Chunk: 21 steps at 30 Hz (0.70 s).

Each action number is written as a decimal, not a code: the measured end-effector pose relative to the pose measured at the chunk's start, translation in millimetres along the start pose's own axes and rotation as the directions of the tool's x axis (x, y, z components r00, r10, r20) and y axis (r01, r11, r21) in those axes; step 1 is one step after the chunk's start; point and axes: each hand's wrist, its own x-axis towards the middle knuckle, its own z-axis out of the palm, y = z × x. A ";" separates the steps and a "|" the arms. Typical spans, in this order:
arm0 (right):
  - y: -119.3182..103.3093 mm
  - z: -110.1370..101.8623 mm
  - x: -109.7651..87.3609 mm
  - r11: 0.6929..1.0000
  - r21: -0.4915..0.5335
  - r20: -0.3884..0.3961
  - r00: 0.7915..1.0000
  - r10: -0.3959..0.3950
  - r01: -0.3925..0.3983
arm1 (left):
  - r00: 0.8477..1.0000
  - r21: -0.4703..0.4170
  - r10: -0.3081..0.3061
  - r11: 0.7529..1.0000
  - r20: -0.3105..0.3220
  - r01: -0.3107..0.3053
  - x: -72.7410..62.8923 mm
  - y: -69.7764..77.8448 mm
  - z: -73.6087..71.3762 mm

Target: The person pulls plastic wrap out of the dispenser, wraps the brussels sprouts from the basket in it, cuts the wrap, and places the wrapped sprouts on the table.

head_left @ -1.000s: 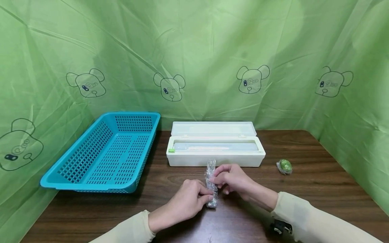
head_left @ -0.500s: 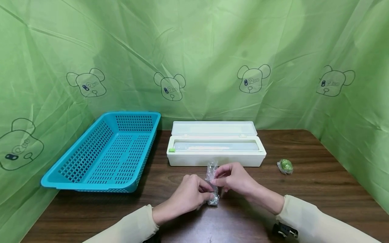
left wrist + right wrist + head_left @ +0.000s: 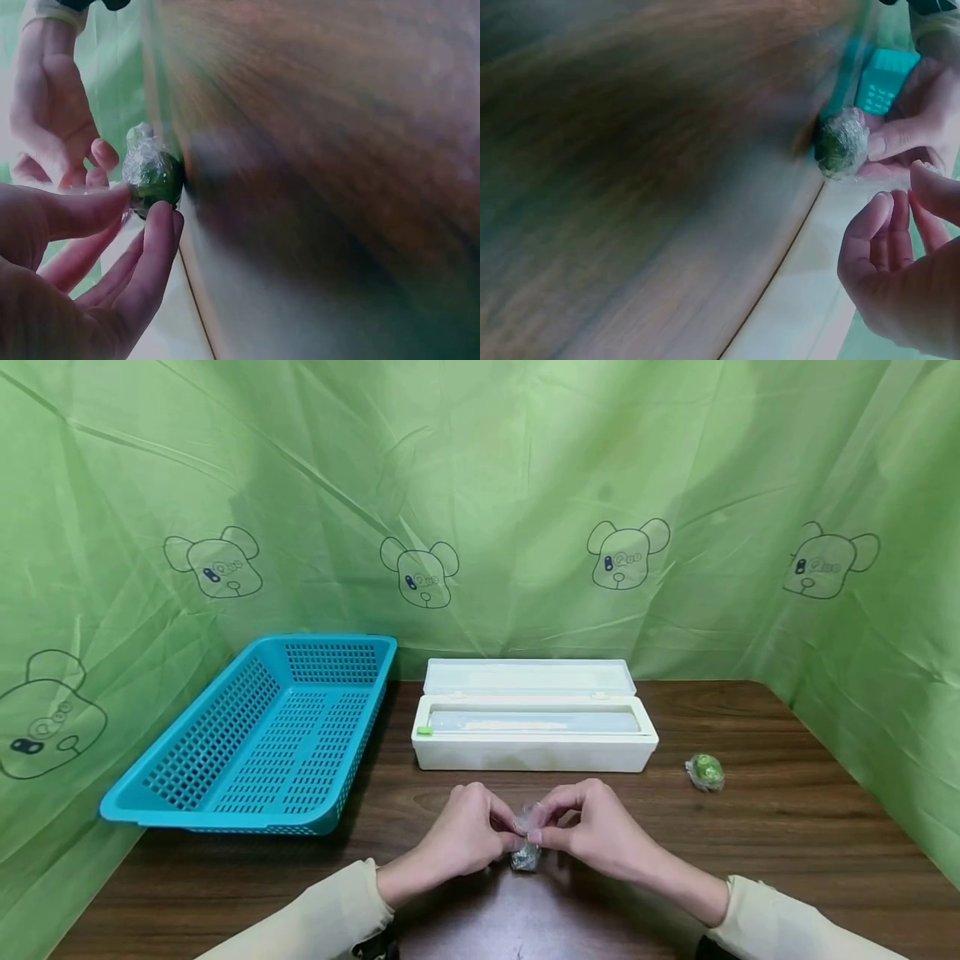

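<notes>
A small dark-green round item wrapped in cling film [image 3: 157,176] sits low over the table between my hands. My left hand [image 3: 467,831] grips it with thumb and fingers, as the left wrist view shows. My right hand [image 3: 596,828] is right beside it, thumb and forefinger pinching the gathered loose end of the film. In the right wrist view the film-covered item [image 3: 841,146] looks crinkled, with clear film stretching toward the right hand's fingers [image 3: 870,225]. What exactly the green item is, I cannot tell.
Behind the hands stands a white cling film dispenser [image 3: 534,756], its clear lid raised and a roll inside. A blue plastic basket [image 3: 217,821] is at the left. To the right, another film-wrapped green ball [image 3: 707,771] lies on the wooden table [image 3: 795,810]. Green cloth surrounds the table.
The long strip of film that reached toward the dispenser has been drawn in to a short end near the item. My right hand has come nearer, closing up to the left hand.
</notes>
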 end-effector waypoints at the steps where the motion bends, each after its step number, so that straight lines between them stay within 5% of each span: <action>1: 0.3 0.6 -0.9 1.000 -0.020 -0.003 1.000 -0.015 0.015 | 1.000 0.011 -0.003 1.000 -0.007 0.003 0.8 0.1 0.0; 8: 1.9 5.3 -7.8 0.981 -0.131 0.010 0.990 -0.140 0.140 | 0.998 -0.053 -0.064 0.997 -0.013 0.064 3.4 -0.1 -2.2; 13: 1.8 8.6 -13.4 0.957 -0.186 0.043 0.975 -0.219 0.223 | 0.998 -0.106 -0.033 0.994 0.054 0.039 3.0 -0.3 -2.8; 21: 5.2 15.4 -18.4 0.950 -0.204 0.071 0.971 -0.227 0.237 | 0.990 -0.218 -0.040 0.973 0.134 0.069 -1.7 4.1 -1.7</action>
